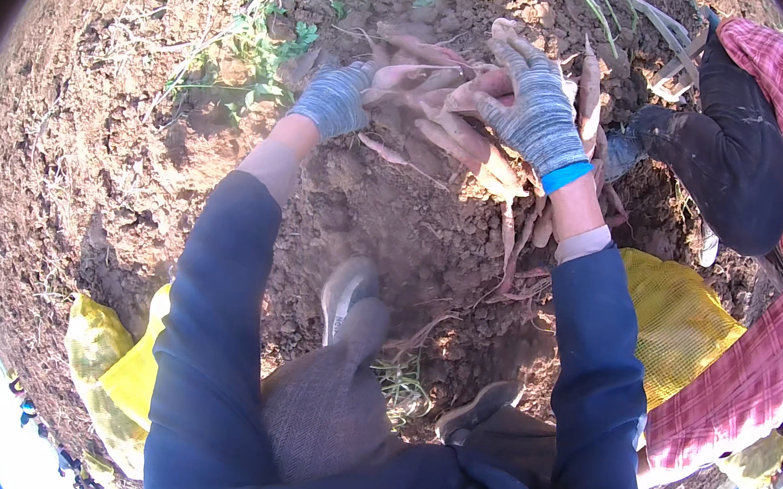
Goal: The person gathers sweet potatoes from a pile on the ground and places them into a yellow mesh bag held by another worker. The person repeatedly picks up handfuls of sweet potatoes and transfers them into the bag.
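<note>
Sweet potatoes (470,145) handled on bare soil (404,222) by two gloved hands.
The roots are heaped far, right of centre. The left hand (334,101) is set against their left edge, fingers partly hidden; the right hand (540,111) is laid over them, thumb apart, half spread. Whether any root is gripped cannot be told.

Cloddy brown soil (99,160), long pinkish tubers (467,142) heaped on it, leafy green stems (257,50); yellow mesh sacks (680,324)
</note>
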Demonstrator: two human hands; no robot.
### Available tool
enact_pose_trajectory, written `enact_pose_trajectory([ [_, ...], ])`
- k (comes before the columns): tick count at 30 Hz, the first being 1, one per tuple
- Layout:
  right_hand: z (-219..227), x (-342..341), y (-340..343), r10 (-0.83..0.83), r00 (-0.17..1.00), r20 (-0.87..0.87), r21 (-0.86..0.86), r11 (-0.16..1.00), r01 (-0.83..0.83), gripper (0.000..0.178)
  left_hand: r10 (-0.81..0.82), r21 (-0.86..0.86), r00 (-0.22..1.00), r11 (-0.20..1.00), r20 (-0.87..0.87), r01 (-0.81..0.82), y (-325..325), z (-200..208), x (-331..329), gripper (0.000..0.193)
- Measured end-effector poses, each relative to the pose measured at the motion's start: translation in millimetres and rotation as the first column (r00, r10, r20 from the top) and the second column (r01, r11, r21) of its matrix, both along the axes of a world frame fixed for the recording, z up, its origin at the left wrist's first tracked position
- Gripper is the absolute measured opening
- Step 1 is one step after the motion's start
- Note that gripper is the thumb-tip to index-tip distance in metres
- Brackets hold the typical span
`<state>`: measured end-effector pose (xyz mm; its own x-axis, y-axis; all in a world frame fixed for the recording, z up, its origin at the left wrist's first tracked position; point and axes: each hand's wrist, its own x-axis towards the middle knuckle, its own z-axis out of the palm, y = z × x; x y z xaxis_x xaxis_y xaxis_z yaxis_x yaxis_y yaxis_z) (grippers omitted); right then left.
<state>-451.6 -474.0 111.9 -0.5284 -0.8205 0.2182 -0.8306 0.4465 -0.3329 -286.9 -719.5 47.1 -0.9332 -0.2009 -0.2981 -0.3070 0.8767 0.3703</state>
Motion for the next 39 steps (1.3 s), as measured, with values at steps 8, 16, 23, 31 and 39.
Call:
enact_pose_trajectory([
  [8, -19.6, -35.8, 46.6, -0.027, 0.971, -0.238, 0.141, 0.988, 0.062, 0.087, 0.625, 0.905, 0.721, 0.052, 0.299, -0.421, 49.6, 53.2, 50.8, 0.045],
  [16, 6.5, -47.9, -3.7, 0.026, 1.0, 0.01, 0.58, 0.814, -0.027, 0.091, 0.325, 0.685, 0.759, -0.697, 0.565, -0.212, 150.6, 3.6, 58.6, 0.041],
  [23, -16.0, -1.8, 23.6, 0.109, 0.993, -0.054, 0.33, 0.94, -0.086, 0.084, 0.508, 0.766, 0.676, -0.629, 0.534, -0.132, 172.2, 5.6, 26.2, 0.042],
  [31, 7.3, 6.6, -13.2, 0.066, 0.996, 0.064, 0.533, 0.842, -0.09, 0.084, 0.626, 0.804, 0.581, -0.587, 0.521, -0.089, 186.5, 10.3, 15.3, 0.039],
  [39, -18.1, 57.9, 17.6, -0.013, 0.977, 0.211, 0.449, 0.89, -0.085, 0.088, 0.415, 0.865, 0.822, -0.471, 0.39, -0.172, 175.6, -7.0, 38.3, 0.056],
])
